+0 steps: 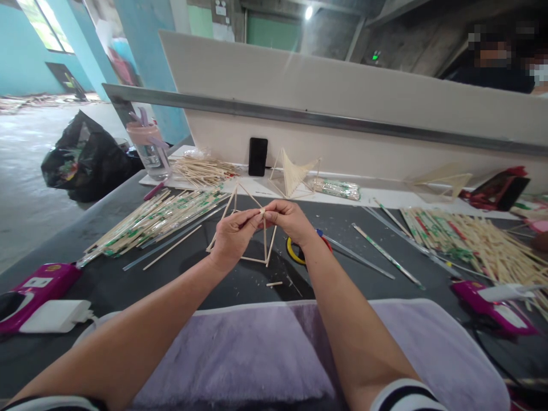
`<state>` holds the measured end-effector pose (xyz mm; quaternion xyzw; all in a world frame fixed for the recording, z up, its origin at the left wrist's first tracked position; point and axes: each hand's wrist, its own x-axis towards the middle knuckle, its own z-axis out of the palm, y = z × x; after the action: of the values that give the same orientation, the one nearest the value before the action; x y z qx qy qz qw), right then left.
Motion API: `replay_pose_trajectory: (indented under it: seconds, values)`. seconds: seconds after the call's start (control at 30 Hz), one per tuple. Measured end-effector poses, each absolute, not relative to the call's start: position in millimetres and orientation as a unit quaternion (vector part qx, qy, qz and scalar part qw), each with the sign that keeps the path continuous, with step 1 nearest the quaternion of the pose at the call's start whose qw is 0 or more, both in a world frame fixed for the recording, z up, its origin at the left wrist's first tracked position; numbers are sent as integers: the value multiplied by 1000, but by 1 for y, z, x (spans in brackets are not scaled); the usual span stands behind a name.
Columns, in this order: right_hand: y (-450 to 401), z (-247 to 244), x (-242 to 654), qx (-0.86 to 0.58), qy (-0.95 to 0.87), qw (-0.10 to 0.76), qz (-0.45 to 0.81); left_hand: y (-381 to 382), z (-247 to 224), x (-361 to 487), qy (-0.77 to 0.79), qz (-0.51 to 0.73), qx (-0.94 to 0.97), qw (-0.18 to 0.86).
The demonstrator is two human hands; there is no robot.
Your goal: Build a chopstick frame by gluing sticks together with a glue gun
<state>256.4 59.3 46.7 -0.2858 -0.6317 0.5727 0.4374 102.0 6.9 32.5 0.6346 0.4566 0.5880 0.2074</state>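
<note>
A small frame of thin wooden sticks (254, 260) stands on the dark table in front of me. My left hand (235, 231) pinches one of its corners between thumb and forefinger. Right beside it, my right hand (286, 220) pinches the same corner, and the fingertips of both hands meet there. The joint itself is mostly covered by my fingers. A short cut piece of stick (274, 283) lies on the table nearer to me. Yellow-and-red scissor-like handles (295, 251) lie partly behind my right wrist.
Bundled sticks (166, 220) lie at left, and more sticks (479, 240) at right. Behind stand a phone (258, 157) and a finished-looking stick model (295, 174). A pink-lidded bottle (149, 151) is back left. Magenta power strips (47, 291) flank a purple cloth (240, 354) along the front.
</note>
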Motion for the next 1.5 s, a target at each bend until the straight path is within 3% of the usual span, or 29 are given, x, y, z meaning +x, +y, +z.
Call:
replay_pose_trajectory:
  seconds: [1.5]
  values:
    - [61,45,262,-260,-643,414,589,7,31,102,456,588,638,197]
